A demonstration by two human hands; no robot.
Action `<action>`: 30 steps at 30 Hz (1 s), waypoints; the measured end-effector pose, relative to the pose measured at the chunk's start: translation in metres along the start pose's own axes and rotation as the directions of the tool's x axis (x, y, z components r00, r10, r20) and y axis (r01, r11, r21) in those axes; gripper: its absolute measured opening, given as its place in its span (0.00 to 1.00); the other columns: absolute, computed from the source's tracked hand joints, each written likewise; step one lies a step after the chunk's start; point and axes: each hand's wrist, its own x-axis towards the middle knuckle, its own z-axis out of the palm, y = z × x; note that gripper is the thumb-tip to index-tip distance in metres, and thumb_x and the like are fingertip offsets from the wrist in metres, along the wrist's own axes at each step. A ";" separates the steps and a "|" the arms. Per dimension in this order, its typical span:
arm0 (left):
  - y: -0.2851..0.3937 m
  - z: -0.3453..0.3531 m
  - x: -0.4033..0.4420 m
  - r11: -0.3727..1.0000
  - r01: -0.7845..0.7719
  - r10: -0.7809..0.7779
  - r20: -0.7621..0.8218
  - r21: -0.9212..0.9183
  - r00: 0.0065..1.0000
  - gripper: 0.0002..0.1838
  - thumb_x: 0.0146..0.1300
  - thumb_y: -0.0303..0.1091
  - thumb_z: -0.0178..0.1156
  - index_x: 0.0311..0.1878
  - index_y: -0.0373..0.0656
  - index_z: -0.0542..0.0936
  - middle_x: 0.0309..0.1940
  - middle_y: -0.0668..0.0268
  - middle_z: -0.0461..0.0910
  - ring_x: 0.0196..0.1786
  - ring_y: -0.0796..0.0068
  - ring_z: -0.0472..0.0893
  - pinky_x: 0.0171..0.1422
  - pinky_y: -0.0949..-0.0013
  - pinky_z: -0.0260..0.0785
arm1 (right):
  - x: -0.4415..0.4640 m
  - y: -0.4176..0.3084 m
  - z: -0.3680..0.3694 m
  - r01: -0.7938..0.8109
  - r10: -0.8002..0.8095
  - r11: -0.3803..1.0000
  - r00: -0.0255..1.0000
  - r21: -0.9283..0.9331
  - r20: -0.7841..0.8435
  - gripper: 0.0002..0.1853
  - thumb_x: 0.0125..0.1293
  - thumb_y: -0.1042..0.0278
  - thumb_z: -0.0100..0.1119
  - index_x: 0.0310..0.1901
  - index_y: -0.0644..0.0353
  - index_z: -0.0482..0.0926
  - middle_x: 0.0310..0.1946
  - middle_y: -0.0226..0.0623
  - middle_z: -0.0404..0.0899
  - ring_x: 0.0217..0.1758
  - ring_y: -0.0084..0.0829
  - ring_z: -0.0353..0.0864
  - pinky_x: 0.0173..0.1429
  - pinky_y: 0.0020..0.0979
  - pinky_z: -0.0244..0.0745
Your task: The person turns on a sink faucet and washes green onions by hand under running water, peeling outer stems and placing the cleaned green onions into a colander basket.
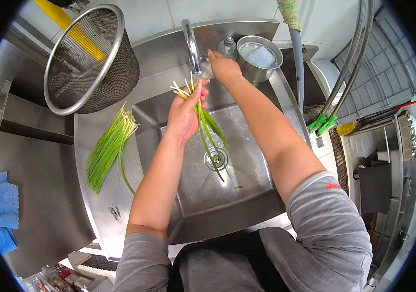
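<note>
My left hand (184, 113) is closed around a small bunch of green chives (208, 127), held under the faucet (189, 41). Their pale ends point up toward the spout, and the green leaves hang down over the sink (193, 187) near the drain. My right hand (223, 68) reaches to the side of the faucet, its fingers closed at the small handle (204, 57), which they partly hide. On the steel ledge left of the sink lies a larger pile of chives (109, 150), pale ends toward the back.
A large mesh strainer (122, 73) hangs at upper left. Behind the sink stand a soap pump bottle (227, 46) and a metal pot (259, 74) holding water and a pale cloth or sponge. Blue cloths (1, 199) lie far left. Hoses with green ties (326, 123) hang at right.
</note>
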 end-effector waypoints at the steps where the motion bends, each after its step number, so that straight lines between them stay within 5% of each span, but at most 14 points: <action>1: 0.000 0.000 0.000 1.000 -0.001 0.001 -0.008 0.006 1.000 0.15 0.66 0.34 0.54 0.53 0.38 0.72 0.35 0.72 0.71 0.37 0.84 0.66 0.40 0.78 0.61 | 0.000 0.001 0.002 0.000 0.000 1.000 1.000 -0.001 0.000 0.25 0.65 0.70 0.39 0.64 0.59 0.60 0.61 0.37 0.66 0.50 0.44 0.79 0.49 0.41 0.76; 8: -0.004 0.001 0.000 0.999 -0.012 0.013 -0.025 0.033 1.000 0.14 0.66 0.37 0.54 0.48 0.38 0.74 0.34 0.70 0.72 0.35 0.84 0.67 0.39 0.79 0.61 | -0.006 0.005 0.003 -0.035 0.033 0.996 0.999 0.080 0.024 0.25 0.64 0.71 0.40 0.64 0.59 0.60 0.59 0.41 0.67 0.50 0.45 0.78 0.49 0.43 0.75; 10: -0.001 0.003 -0.002 1.000 0.004 -0.004 -0.045 0.010 0.999 0.12 0.67 0.39 0.53 0.44 0.40 0.73 0.27 0.73 0.68 0.28 0.85 0.65 0.33 0.79 0.59 | -0.009 0.003 0.015 -0.045 0.046 0.990 0.999 0.132 -0.010 0.24 0.63 0.71 0.42 0.63 0.60 0.62 0.57 0.44 0.69 0.50 0.46 0.78 0.49 0.44 0.75; 12: 0.002 -0.002 -0.002 0.999 0.016 -0.015 -0.031 0.032 0.999 0.10 0.68 0.40 0.52 0.41 0.43 0.72 0.24 0.75 0.65 0.26 0.85 0.62 0.30 0.79 0.57 | -0.018 -0.006 0.020 0.101 0.111 0.920 0.860 0.379 -0.498 0.18 0.64 0.67 0.48 0.55 0.61 0.71 0.47 0.41 0.76 0.38 0.36 0.82 0.35 0.36 0.75; 13: 0.003 -0.003 -0.002 0.998 0.026 -0.025 -0.018 0.053 1.000 0.10 0.69 0.41 0.51 0.37 0.45 0.71 0.21 0.76 0.62 0.23 0.85 0.60 0.28 0.79 0.54 | -0.025 -0.007 0.021 0.104 0.107 0.920 0.861 0.378 -0.498 0.18 0.64 0.67 0.48 0.55 0.61 0.71 0.47 0.41 0.76 0.38 0.36 0.82 0.35 0.36 0.75; 14: 0.002 -0.005 -0.001 0.998 0.023 -0.022 -0.020 0.051 1.000 0.10 0.69 0.41 0.51 0.37 0.45 0.71 0.21 0.76 0.62 0.23 0.85 0.60 0.28 0.79 0.54 | -0.039 -0.016 0.004 -0.006 0.268 0.446 0.955 0.895 -0.127 0.14 0.65 0.65 0.51 0.49 0.61 0.74 0.40 0.38 0.77 0.31 0.30 0.80 0.28 0.30 0.70; 15: 0.000 -0.007 0.001 0.996 0.025 -0.020 -0.058 0.084 0.998 0.10 0.69 0.42 0.50 0.35 0.46 0.70 0.20 0.77 0.60 0.22 0.85 0.59 0.27 0.79 0.53 | -0.054 -0.025 -0.013 -0.237 0.143 -0.223 0.951 0.946 0.272 0.12 0.65 0.62 0.54 0.43 0.61 0.78 0.33 0.34 0.79 0.24 0.23 0.78 0.22 0.24 0.65; 19: -0.008 -0.011 0.002 0.990 0.025 -0.006 -0.136 0.142 0.991 0.11 0.69 0.43 0.50 0.36 0.47 0.70 0.20 0.77 0.60 0.23 0.85 0.58 0.28 0.78 0.53 | -0.086 -0.050 -0.040 -0.274 -0.087 -0.302 0.962 0.913 0.260 0.11 0.66 0.61 0.55 0.36 0.60 0.79 0.25 0.27 0.76 0.19 0.15 0.73 0.19 0.15 0.56; 21: -0.009 -0.013 -0.001 0.994 0.036 -0.024 -0.117 0.103 0.993 0.11 0.69 0.43 0.50 0.37 0.46 0.71 0.21 0.77 0.61 0.24 0.85 0.59 0.29 0.78 0.54 | -0.087 -0.050 -0.041 -0.271 -0.171 -0.133 0.954 0.953 0.248 0.10 0.65 0.63 0.55 0.41 0.61 0.79 0.33 0.32 0.79 0.18 0.14 0.69 0.20 0.17 0.54; 24: -0.014 -0.014 -0.007 0.998 0.027 -0.021 -0.101 0.057 0.995 0.13 0.69 0.43 0.49 0.40 0.43 0.73 0.22 0.76 0.63 0.26 0.84 0.62 0.32 0.78 0.56 | -0.088 -0.050 -0.054 -0.279 -0.214 -0.146 0.946 0.949 0.245 0.09 0.65 0.64 0.55 0.39 0.61 0.80 0.32 0.31 0.79 0.20 0.14 0.70 0.20 0.17 0.54; 25: -0.017 -0.015 -0.011 0.999 0.011 -0.006 -0.107 0.049 0.994 0.14 0.70 0.43 0.48 0.42 0.41 0.75 0.22 0.76 0.65 0.27 0.84 0.63 0.33 0.78 0.56 | -0.087 -0.053 -0.058 -0.279 -0.211 -0.146 0.946 0.949 0.245 0.09 0.65 0.64 0.55 0.39 0.61 0.80 0.32 0.31 0.79 0.20 0.14 0.70 0.20 0.17 0.54; 27: -0.021 -0.021 -0.019 0.985 0.025 -0.015 -0.058 0.170 0.998 0.14 0.69 0.43 0.48 0.42 0.41 0.74 0.24 0.76 0.65 0.28 0.83 0.63 0.34 0.78 0.57 | -0.080 -0.059 -0.062 -0.233 0.064 -0.143 0.968 0.962 0.244 0.09 0.65 0.66 0.55 0.38 0.61 0.79 0.30 0.31 0.79 0.18 0.14 0.66 0.20 0.17 0.54; 30: -0.036 -0.030 -0.041 0.935 0.040 -0.031 -0.032 0.353 0.999 0.16 0.70 0.44 0.47 0.40 0.40 0.73 0.24 0.75 0.65 0.28 0.83 0.63 0.35 0.77 0.57 | -0.073 -0.052 -0.065 -0.185 0.016 -0.113 0.982 0.976 0.188 0.08 0.66 0.66 0.53 0.36 0.61 0.79 0.28 0.28 0.77 0.17 0.12 0.60 0.20 0.17 0.53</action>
